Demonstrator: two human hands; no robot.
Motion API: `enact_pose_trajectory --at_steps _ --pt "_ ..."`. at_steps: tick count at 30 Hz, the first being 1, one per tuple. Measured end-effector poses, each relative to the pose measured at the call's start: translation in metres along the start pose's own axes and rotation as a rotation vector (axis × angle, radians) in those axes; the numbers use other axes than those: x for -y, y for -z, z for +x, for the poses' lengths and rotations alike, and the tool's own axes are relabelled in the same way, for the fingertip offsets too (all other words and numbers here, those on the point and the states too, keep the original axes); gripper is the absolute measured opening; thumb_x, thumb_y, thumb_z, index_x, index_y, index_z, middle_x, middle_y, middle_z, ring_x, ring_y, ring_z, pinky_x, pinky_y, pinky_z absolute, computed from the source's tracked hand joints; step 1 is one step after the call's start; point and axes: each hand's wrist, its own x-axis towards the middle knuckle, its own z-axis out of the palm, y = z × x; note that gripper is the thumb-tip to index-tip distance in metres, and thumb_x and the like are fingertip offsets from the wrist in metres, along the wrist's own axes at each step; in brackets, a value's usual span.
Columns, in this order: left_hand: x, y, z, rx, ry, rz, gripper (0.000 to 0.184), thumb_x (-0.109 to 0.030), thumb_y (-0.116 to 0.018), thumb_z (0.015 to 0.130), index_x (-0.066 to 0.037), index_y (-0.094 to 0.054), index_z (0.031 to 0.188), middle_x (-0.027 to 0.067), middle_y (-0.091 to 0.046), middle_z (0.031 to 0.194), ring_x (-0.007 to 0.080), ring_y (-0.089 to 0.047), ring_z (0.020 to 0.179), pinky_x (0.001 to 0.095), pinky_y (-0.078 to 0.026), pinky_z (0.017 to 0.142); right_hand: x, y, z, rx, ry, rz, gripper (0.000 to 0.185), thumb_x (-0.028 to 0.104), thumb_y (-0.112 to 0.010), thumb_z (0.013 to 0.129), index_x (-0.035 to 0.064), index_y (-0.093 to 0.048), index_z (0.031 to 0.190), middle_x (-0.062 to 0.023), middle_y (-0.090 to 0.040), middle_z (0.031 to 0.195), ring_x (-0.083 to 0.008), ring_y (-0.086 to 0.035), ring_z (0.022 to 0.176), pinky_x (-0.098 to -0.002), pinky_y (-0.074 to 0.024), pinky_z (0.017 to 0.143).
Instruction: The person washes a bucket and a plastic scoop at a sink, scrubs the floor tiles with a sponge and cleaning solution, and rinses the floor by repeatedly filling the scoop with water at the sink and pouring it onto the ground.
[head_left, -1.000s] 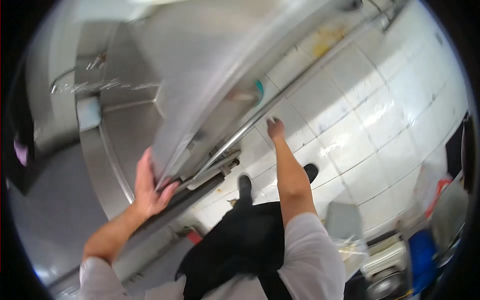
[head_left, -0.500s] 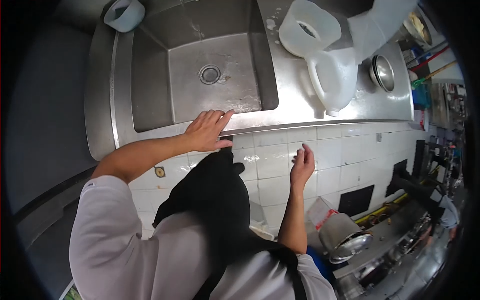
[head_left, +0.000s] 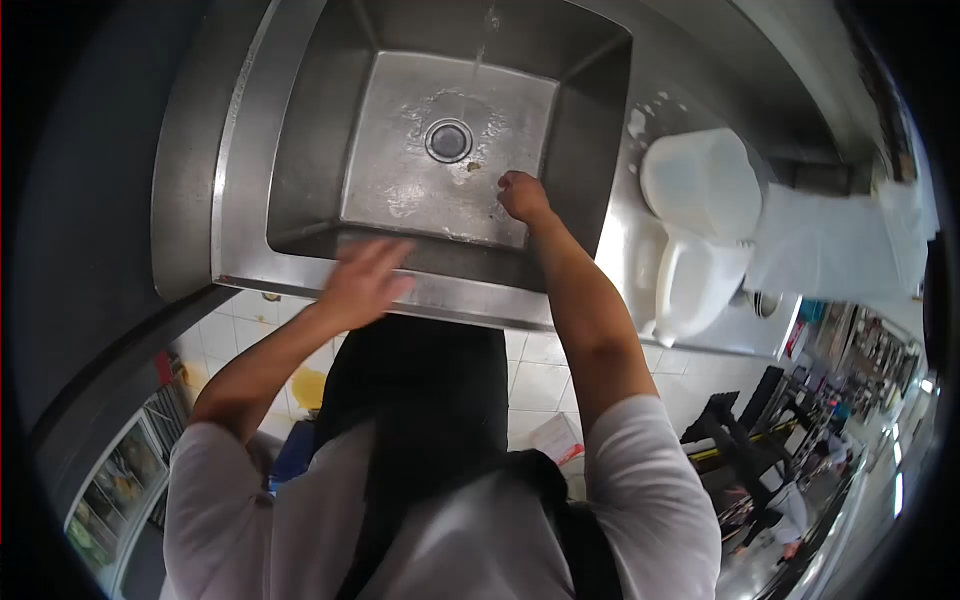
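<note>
A square stainless steel sink [head_left: 375, 235] lies in front of me, its floor wet around a round drain [head_left: 448, 141]. My left hand [head_left: 365, 283], blurred by motion, is over the sink's front rim with its fingers stretched out and nothing in them. Inside the sink area, my right hand [head_left: 523, 197] hovers above the front right of the floor. Its fingers are curled in, and no held thing shows. A small brown scrap [head_left: 474, 167] sits beside the drain, left of the right hand. A thin stream of water [head_left: 480, 50] falls at the back.
On the steel counter at right are a white cut-open plastic container [head_left: 700, 185], a white plastic jug [head_left: 700, 285] lying on its side, and a translucent plastic sheet or bag [head_left: 840, 240]. Metal bowls [head_left: 766, 303] show partly behind them. Another person [head_left: 785, 515] is far off at lower right.
My right hand has swung up from beside the counter into the sink area, its fingers curling. My left hand has lifted off the rim and shifted left. The view has turned toward the sink.
</note>
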Motion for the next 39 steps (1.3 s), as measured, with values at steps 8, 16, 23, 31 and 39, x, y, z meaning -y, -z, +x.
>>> enact_pose_trajectory --at_steps 8,16,23,31,39 --pt "0.056 0.044 -0.036 -0.275 0.230 0.253 0.051 -0.027 -0.070 0.072 0.000 -0.059 0.114 0.0152 -0.058 0.098 0.0339 -0.053 0.091 0.0418 -0.042 0.086 -0.003 -0.115 0.115 0.008 0.040 -0.099 0.047 0.022 -0.069 0.072 0.0080 -0.055 0.114 -0.0214 -0.055 0.114 -0.0374 -0.056 0.104 -0.0437 -0.0470 0.089" --pt "0.074 0.040 -0.047 -0.328 0.280 0.176 0.046 -0.031 -0.071 0.069 -0.003 -0.063 0.105 0.0103 -0.059 0.090 0.0299 -0.054 0.083 0.0395 -0.045 0.082 0.025 -0.168 0.127 -0.003 0.362 -0.004 0.023 0.016 -0.061 0.077 0.0055 -0.059 0.098 -0.0189 -0.055 0.100 -0.0382 -0.054 0.096 -0.0449 -0.0448 0.084" --pt "0.096 0.017 -0.070 -0.487 0.203 0.198 0.041 -0.032 -0.068 0.070 -0.003 -0.063 0.098 0.0102 -0.059 0.089 0.0303 -0.056 0.086 0.0419 -0.045 0.089 -0.003 -0.195 0.174 0.268 0.429 0.124 0.018 0.018 -0.065 0.069 0.0016 -0.064 0.075 -0.0185 -0.064 0.078 -0.0340 -0.062 0.071 -0.0424 -0.0478 0.067" --pt "0.074 0.003 -0.091 -0.740 0.359 0.238 0.034 -0.036 -0.065 0.076 -0.006 -0.061 0.092 0.0090 -0.059 0.095 0.0291 -0.054 0.099 0.0420 -0.038 0.097 0.137 -0.043 0.125 0.407 0.134 0.641 0.023 0.002 -0.058 0.088 -0.0007 -0.057 0.112 -0.0088 -0.062 0.090 -0.0175 -0.060 0.078 -0.0299 -0.0525 0.075" --pt "-0.052 -0.186 -0.230 -1.163 0.880 -0.113 0.037 -0.023 -0.070 0.077 -0.009 -0.060 0.109 0.0130 -0.056 0.115 0.0317 -0.051 0.112 0.0426 -0.042 0.095 0.322 0.023 -0.125 0.547 0.525 0.707 0.020 0.004 -0.058 0.091 -0.0013 -0.057 0.110 -0.0070 -0.060 0.094 -0.0142 -0.059 0.080 -0.0268 -0.0520 0.072"
